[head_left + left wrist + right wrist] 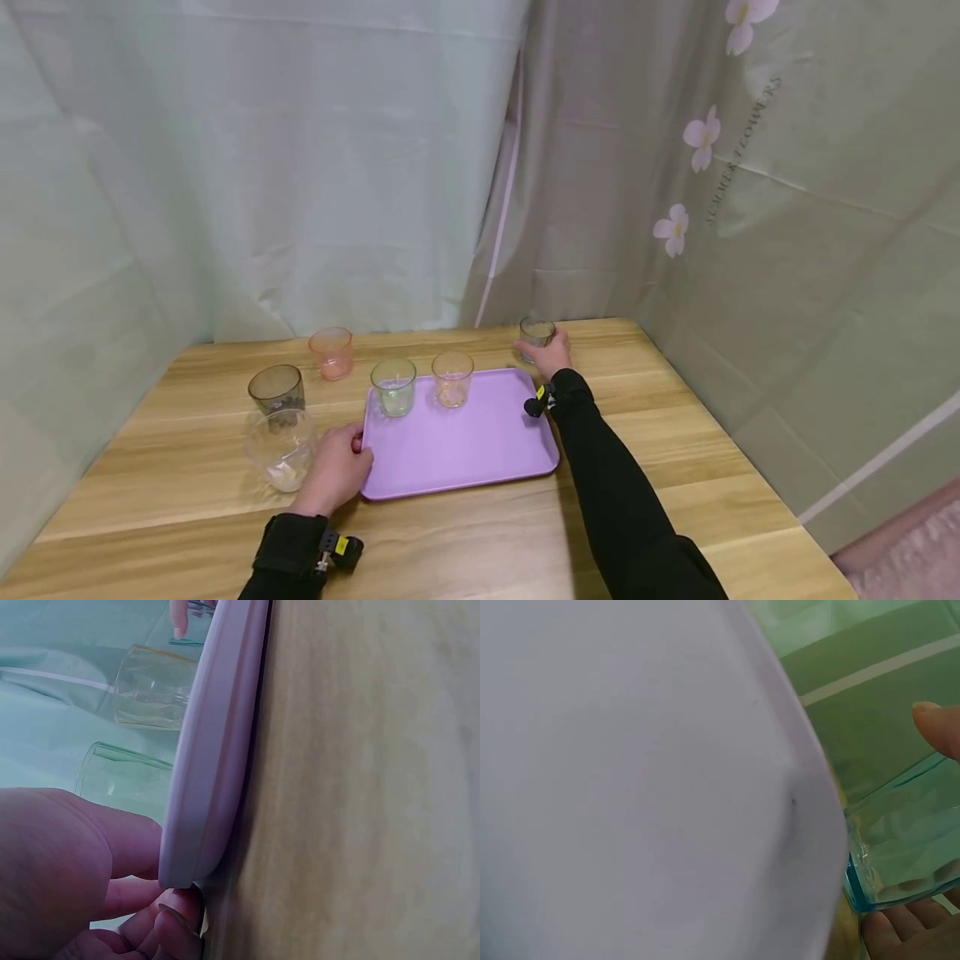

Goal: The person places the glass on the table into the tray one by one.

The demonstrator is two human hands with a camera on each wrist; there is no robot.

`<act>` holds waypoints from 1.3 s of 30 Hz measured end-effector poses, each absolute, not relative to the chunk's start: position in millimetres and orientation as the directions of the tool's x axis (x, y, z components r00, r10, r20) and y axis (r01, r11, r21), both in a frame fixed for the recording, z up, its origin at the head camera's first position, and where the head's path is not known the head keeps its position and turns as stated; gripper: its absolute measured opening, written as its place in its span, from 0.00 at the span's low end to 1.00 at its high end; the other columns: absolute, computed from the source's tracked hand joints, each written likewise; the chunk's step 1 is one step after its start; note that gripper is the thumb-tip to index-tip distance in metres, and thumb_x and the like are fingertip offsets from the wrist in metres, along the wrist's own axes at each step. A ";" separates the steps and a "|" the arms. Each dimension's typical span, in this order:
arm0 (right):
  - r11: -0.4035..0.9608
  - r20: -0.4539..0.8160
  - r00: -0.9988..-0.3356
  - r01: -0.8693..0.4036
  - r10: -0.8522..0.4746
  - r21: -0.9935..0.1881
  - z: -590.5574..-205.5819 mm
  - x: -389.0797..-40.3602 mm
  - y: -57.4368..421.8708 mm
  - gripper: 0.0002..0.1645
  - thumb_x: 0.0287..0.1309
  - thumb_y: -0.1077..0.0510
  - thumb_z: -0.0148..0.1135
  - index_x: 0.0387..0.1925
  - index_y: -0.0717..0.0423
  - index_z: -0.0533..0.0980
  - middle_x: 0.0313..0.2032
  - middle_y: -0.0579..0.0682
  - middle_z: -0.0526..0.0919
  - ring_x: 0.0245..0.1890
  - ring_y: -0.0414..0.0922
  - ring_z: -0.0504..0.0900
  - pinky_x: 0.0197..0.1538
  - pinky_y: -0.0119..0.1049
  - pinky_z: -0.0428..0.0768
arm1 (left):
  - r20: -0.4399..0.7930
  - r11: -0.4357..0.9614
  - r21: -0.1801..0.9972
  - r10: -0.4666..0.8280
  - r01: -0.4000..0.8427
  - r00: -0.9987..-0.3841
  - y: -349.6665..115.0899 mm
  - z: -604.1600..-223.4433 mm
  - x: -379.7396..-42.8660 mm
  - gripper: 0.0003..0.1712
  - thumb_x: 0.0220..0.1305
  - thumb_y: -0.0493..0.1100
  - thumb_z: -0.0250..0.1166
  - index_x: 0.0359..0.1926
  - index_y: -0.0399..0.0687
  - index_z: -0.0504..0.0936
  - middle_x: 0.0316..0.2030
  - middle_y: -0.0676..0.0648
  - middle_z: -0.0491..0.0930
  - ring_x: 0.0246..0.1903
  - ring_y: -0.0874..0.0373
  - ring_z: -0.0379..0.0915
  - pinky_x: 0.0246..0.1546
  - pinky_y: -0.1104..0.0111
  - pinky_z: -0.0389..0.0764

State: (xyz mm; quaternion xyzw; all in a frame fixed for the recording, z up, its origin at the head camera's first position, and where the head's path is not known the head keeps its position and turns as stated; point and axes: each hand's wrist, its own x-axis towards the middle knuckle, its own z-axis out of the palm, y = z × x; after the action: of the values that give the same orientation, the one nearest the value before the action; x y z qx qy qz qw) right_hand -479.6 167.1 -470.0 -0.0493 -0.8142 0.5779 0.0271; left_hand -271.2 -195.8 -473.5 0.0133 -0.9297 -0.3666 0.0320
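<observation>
My left hand (339, 468) grips the left edge of a purple tray (465, 446), thumb on top and fingers beneath the rim, as the left wrist view shows. A green glass (393, 387) and a pale orange glass (452, 379) stand on the tray's back left part. Beyond the tray's back right corner, my right hand (552, 352) holds a clear bluish-grey glass (537, 330), thumb on one side and fingers around the other. In the right wrist view this glass (907, 832) appears beside the tray's rounded corner, partly cut off by the frame.
Left of the tray, a dark grey-brown glass (276, 388) stands behind a clear round vessel (282, 452), overlapping it in the head view. A pink-orange glass (332, 353) stands further back. Curtains (360, 167) enclose the wooden table (465, 550) at the back and sides.
</observation>
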 end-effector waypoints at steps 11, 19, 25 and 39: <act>0.268 -0.025 -0.993 0.056 0.116 -0.962 -471.8 -486.1 173.8 0.64 0.66 0.51 0.78 0.86 0.62 0.46 0.84 0.66 0.54 0.86 0.61 0.56 0.86 0.56 0.58 | 0.058 0.736 0.677 -0.049 0.003 -0.997 -192.9 -473.9 -272.4 0.23 0.70 0.33 0.62 0.62 0.25 0.81 0.38 0.41 0.79 0.42 0.46 0.76 0.41 0.60 0.77; 0.298 0.004 -0.995 0.025 0.097 -0.954 -469.8 -479.8 177.0 0.55 0.71 0.49 0.75 0.84 0.61 0.52 0.83 0.64 0.59 0.85 0.60 0.57 0.85 0.55 0.61 | 0.051 0.734 0.679 -0.042 0.004 -0.998 -192.5 -472.6 -272.0 0.22 0.71 0.33 0.62 0.62 0.25 0.81 0.38 0.41 0.79 0.42 0.47 0.76 0.41 0.60 0.76; 0.307 -0.008 -0.998 0.028 0.064 -0.951 -470.1 -480.9 181.9 0.54 0.71 0.47 0.73 0.84 0.60 0.53 0.84 0.62 0.59 0.86 0.60 0.56 0.86 0.55 0.61 | 0.035 0.728 0.686 -0.049 -0.012 -0.998 -192.8 -473.2 -271.5 0.23 0.71 0.33 0.62 0.63 0.24 0.81 0.38 0.40 0.80 0.42 0.46 0.76 0.41 0.60 0.77; 0.341 0.054 -0.998 -0.041 0.031 -0.939 -444.7 -463.8 186.9 0.48 0.73 0.46 0.70 0.80 0.59 0.56 0.79 0.63 0.62 0.78 0.59 0.64 0.82 0.56 0.64 | 0.023 0.733 0.680 -0.057 -0.026 -0.998 -195.6 -473.2 -273.5 0.26 0.72 0.34 0.62 0.67 0.24 0.79 0.41 0.39 0.81 0.44 0.45 0.76 0.43 0.58 0.79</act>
State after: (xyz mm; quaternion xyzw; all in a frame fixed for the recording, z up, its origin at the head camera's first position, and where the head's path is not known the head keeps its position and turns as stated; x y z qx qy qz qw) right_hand -463.8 186.9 -444.7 0.0030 -0.8183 0.5739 0.0311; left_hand -273.5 -195.6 -473.2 0.0224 -0.9306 -0.3648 0.0211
